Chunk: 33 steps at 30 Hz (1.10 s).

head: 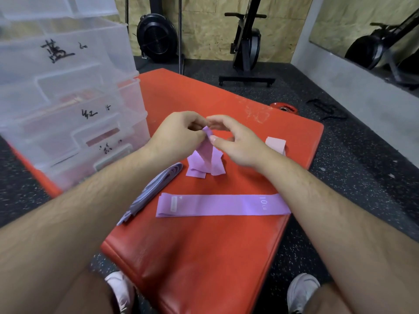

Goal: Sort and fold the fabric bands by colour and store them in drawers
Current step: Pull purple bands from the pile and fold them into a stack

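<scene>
Red mat point(204, 257); left hand point(179, 134) pinches crumpled lilac band point(205, 159)

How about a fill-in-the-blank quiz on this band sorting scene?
The left hand and right hand pinch a lilac band; the flat purple band reads ____ LB.
The mat under the bands is ____.
The clear drawers stand on the person's ____ side.
Missing words: 10; red; left.
</scene>
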Motion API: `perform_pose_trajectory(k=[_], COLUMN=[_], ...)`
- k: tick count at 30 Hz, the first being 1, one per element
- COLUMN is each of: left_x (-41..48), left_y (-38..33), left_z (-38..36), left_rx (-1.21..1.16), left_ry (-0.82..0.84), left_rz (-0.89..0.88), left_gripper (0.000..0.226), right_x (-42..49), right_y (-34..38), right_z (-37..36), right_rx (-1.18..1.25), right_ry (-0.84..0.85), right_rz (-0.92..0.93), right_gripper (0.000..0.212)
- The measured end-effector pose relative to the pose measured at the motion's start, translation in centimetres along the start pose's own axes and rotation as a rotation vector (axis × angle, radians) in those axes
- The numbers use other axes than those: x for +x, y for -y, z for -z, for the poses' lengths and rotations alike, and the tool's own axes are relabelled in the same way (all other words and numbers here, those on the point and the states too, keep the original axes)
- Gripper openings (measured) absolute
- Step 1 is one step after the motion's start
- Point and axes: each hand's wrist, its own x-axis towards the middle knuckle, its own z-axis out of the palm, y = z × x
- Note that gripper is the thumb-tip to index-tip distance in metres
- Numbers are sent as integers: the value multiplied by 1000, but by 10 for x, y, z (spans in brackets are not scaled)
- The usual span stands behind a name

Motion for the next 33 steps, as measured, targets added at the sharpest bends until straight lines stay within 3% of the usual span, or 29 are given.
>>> perform_pose_trajectory(k=[2, 9, 14, 23, 27, 33], left_x=[-2, -2, 2, -5, -12, -32], left_y=[-1, 8, 12, 29, 40, 50], left_z=[2, 11, 18, 41, 50, 48], left_rx=[-11, 67, -98, -316, -313, -196], left_ry=[-17, -98, -153, -172, -176, -71], left_rz=[-34, -39, 2, 143, 150, 135], left_gripper=[14, 12, 11, 10, 17, 24], right_x=[2, 4, -1, -24, -40, -73], right_y=[-1, 10, 12, -1, -9, -19], right_z=[-6, -9, 2, 48, 70, 95], right_rx=[24, 50, -36, -278, -314, -346], right_ry=[57, 8, 80, 198, 210, 274], right_rz=[-13, -17, 17, -147, -217, -319], right_gripper=[15, 6, 20, 26, 20, 29])
